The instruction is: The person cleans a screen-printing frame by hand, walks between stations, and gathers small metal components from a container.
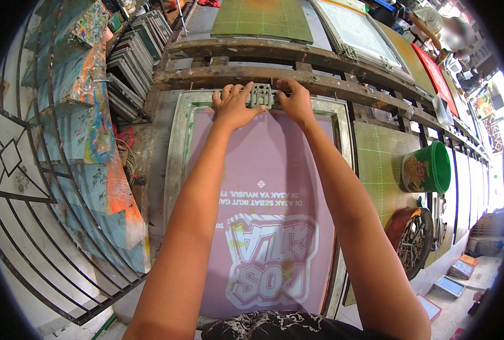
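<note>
A slotted grey metal bracket [261,96] sits at the far edge of a screen-printing frame [175,136], against a wooden beam. My left hand [236,107] comes at it from the left, with index finger and thumb at its side and the other fingers spread over the frame's far bar. Close to the bracket's right edge, my right hand [297,102] has its fingers curled in a pinch; what lies between them is too small to make out. Below my forearms stretches the frame's purple mesh [263,198] with pale reversed lettering.
Dark wooden beams [303,54] cross beyond the frame. On the right are a green printing board [377,150], a green bucket [433,167] and a round wheel-like object [411,241]. Stacked frames [130,68] and a metal railing [42,226] stand left. Another person [430,28] is far right.
</note>
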{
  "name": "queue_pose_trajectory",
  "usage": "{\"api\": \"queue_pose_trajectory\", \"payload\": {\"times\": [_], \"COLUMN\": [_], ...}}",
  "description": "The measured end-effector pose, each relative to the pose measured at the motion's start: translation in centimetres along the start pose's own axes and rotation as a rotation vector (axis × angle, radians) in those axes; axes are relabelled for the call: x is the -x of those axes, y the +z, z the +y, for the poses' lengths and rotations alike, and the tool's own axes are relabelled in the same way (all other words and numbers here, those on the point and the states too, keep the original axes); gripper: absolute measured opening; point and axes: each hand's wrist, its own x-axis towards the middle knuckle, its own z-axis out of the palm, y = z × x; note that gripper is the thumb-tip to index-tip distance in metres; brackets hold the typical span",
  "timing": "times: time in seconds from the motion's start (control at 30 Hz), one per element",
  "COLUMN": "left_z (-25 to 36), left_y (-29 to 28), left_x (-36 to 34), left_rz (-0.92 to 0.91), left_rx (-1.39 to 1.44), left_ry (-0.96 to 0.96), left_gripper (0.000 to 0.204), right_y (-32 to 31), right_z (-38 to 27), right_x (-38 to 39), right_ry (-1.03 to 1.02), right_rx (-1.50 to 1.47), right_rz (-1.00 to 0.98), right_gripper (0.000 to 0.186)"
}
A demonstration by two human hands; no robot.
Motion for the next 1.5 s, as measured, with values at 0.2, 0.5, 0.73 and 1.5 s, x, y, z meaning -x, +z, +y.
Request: {"api": "queue_pose_trajectory", "payload": {"times": [0.2, 0.5, 0.73, 1.5], "left_z": [-0.3, -0.2, -0.1, -2.3], "left_y": [0.1, -0.1, -0.2, -0.7], "left_x": [0.2, 0.1, 0.1, -0.2], "left_rz": [0.018, 0.0, -0.007, 0.083], "left_rx": [0.034, 0.063, 0.057, 0.394], "left_ry": [0.01, 0.0, -0.007, 0.023], "left_gripper": [0.083, 0.085, 0.085, 0.089], "right_y": [0.1, 0.2, 0.1, -15.7], "right_z": [-0.2, 0.3, 0.3, -11.6], "right_x": [0.0, -0.3, -0.3, 21.0], "right_ry": [0.062, 0.088, 0.094, 0.238], "right_rx": [-0.012, 0.014, 0.017, -0.241], "right_rz": [-0.033, -0.073, -0.103, -0.159], "right_gripper": [0.029, 0.029, 0.031, 0.037]}}
